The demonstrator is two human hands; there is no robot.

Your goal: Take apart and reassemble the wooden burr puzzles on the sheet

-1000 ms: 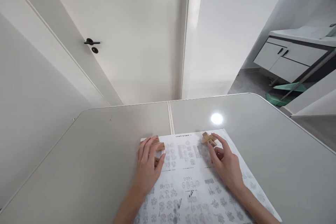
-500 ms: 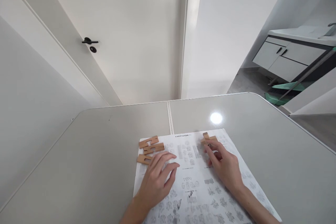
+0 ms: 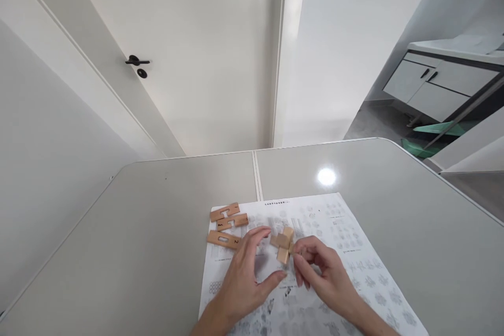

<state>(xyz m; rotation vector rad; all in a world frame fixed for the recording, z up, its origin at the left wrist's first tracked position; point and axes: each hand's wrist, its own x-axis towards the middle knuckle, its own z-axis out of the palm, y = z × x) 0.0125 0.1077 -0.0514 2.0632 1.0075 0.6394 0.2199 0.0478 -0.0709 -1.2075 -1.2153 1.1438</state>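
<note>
The grip of the right hand (image 3: 325,275) pinches the near right end of a cross-shaped wooden block assembly (image 3: 282,241) between thumb and index finger, with the other fingers curled below. The grip of the left hand (image 3: 244,278) is spread: thumb and fingers stand apart in a wide curve on the assembly's left side, facing it without closing on it. The assembly is between the two hands, over the middle of a printed diagram sheet (image 3: 331,231); whether it touches the paper I cannot tell. Its short, pale bars cross one another, one of them running lengthwise through the middle.

Beyond the left hand, three flat wooden pieces lie near the sheet's far left corner. The farthest is a notched piece marked 1 (image 3: 232,209); just in front of it lies another notched piece (image 3: 239,219), a dark numeral on its left end. Nearest is a slotted piece marked 2 (image 3: 223,240), its right end just beside the left fingers.

The sheet lies flat on a pale grey bench (image 3: 137,252), crossed by a light seam (image 3: 257,176). Past the bench stands a white door (image 3: 208,52) with a black lever handle (image 3: 137,61).
</note>
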